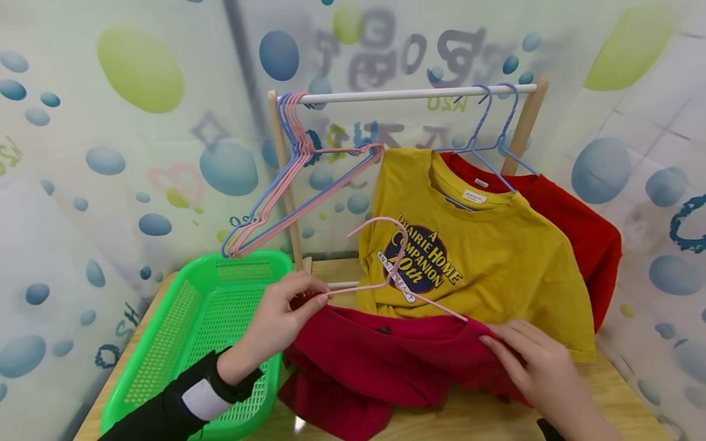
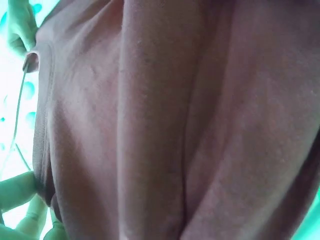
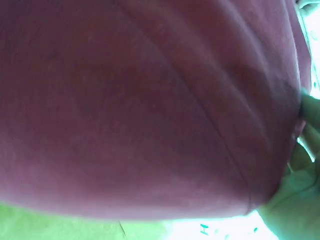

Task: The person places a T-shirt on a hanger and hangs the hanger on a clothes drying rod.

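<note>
A dark pink shirt (image 1: 380,349) hangs between both hands, with a pink hanger (image 1: 398,269) inside its neckline and the hook pointing up. My left hand (image 1: 289,315) pinches the hanger's left arm together with the shirt at the left shoulder. At the right shoulder, my right hand (image 1: 532,358) grips the cloth over the hanger's other end. Both wrist views are mostly filled by the shirt's fabric (image 2: 150,120), with fingers (image 3: 300,157) at its edge. The lower part of the shirt droops in folds toward the table.
Behind stands a rack with a white rail (image 1: 386,95). Several pink and blue hangers (image 1: 298,165) hang at its left. A yellow shirt (image 1: 474,245) and a red shirt (image 1: 584,226) hang on blue hangers at the right. A green basket (image 1: 193,318) sits left on the wooden table (image 1: 618,410).
</note>
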Demonstrator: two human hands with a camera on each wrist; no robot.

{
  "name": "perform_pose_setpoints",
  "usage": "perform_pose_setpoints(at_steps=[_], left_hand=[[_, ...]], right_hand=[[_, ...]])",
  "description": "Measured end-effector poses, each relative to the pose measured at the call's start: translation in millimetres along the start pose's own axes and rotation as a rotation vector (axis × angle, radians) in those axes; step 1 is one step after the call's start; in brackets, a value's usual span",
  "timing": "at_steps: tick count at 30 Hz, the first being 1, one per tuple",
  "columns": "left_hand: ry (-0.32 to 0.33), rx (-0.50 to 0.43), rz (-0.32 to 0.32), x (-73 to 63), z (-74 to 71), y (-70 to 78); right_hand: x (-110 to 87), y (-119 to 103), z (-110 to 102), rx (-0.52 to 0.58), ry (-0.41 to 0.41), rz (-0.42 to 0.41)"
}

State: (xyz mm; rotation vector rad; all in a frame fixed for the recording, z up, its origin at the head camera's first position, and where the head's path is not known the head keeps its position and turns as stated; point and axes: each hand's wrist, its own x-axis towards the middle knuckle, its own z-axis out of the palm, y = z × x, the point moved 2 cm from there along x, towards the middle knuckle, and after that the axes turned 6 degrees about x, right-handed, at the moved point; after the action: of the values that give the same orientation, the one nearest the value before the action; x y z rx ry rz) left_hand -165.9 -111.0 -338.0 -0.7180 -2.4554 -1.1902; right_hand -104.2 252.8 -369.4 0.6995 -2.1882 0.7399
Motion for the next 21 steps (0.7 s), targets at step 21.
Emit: perform_pose_setpoints(at_steps=[21], left_hand=[[-0.035, 0.203, -0.03, -44.4, 12.7, 15.8]], right_hand=[[-7.8, 17.3, -6.5, -0.154, 0.144, 0.105]])
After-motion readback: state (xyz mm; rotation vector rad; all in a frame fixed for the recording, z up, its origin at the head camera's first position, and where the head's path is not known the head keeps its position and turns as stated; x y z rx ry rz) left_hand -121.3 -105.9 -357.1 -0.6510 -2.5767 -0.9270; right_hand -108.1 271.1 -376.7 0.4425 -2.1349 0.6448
